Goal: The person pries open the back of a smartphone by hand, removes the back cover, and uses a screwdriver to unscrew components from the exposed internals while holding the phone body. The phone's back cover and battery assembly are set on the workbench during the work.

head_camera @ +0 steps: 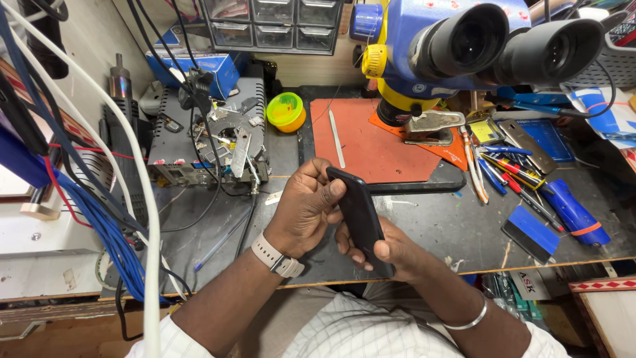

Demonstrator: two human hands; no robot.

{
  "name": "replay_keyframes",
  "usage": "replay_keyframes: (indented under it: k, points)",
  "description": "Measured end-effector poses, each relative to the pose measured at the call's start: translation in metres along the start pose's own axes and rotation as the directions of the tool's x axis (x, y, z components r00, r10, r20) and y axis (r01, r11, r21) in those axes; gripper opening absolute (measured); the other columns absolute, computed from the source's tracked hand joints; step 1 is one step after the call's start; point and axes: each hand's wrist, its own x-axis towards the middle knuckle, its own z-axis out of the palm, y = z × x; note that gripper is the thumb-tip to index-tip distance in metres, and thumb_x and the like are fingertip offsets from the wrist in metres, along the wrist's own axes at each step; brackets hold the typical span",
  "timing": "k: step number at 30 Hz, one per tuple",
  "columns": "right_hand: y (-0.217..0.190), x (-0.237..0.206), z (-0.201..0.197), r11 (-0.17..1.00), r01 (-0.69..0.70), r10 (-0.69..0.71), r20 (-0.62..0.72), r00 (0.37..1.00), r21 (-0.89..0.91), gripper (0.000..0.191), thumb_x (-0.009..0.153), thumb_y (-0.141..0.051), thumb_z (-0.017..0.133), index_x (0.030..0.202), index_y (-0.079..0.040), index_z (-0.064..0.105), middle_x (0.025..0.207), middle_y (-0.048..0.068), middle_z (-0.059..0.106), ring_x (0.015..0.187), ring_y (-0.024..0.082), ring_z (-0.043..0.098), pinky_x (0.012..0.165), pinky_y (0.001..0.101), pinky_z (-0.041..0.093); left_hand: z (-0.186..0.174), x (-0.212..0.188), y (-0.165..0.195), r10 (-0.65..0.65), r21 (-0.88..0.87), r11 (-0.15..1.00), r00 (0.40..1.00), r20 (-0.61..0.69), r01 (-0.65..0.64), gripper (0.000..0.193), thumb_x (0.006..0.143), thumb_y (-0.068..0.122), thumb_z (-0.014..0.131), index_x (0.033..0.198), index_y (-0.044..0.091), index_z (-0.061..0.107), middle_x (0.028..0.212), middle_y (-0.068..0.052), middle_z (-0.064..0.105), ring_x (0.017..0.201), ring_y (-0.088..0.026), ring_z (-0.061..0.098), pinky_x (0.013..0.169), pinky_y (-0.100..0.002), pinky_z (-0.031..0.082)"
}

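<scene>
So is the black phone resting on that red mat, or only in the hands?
Apart. The head view shows the black phone gripped by the left hand and right hand, lifted nearer than the red mat.

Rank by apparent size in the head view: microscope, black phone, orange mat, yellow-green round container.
1. Microscope looks biggest, though nearest the camera, so unsure against the mat.
2. Orange mat.
3. Black phone, held by left hand and right hand.
4. Yellow-green round container.
</scene>
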Motion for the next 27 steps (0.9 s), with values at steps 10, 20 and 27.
replay_keyframes:
  k: [10, 20, 27]
  points:
    - [0.004, 0.001, 0.006, 0.994, 0.046, -0.036, -0.102, 0.994, 0.103, 0.091, 0.09, -0.065, 0.068, 0.144, 0.004, 0.045, 0.096, 0.009, 0.057, 0.073, 0.008, 0.054, 0.052, 0.0213, 0.044, 0.033, -0.008, 0.034, 0.43, 0.816, 0.438, 0.885, 0.178, -0.377, 0.04, 0.085, 0.012, 0.085, 0.114, 0.007, 0.058, 0.114, -0.009, 0.059, 0.105, -0.017, 0.061, 0.089, -0.03, 0.054]
    - [-0.041, -0.013, -0.007, 0.868, -0.241, 0.124, -0.281, 0.952, -0.435, 0.05, 0.092, -0.044, 0.07, 0.114, 0.0, 0.06, 0.082, -0.004, 0.05, 0.07, 0.005, 0.044, 0.056, 0.022, 0.037, 0.047, -0.013, 0.063, 0.234, 0.855, -0.232, 0.826, 0.513, -0.465, 0.023, 0.086, 0.015, 0.084, 0.097, 0.006, 0.065, 0.108, -0.007, 0.066, 0.099, -0.026, 0.068, 0.084, -0.039, 0.056]
    - [-0.043, -0.015, -0.014, 0.833, -0.374, 0.243, -0.337, 0.91, -0.409, 0.047, 0.087, -0.045, 0.068, 0.108, -0.004, 0.065, 0.07, -0.006, 0.046, 0.059, 0.004, 0.039, 0.047, 0.0233, 0.03, 0.041, -0.008, 0.059, 0.19, 0.806, -0.31, 0.798, 0.572, -0.504, 0.02, 0.084, 0.013, 0.083, 0.094, 0.007, 0.066, 0.101, -0.005, 0.066, 0.091, -0.025, 0.07, 0.075, -0.039, 0.056]
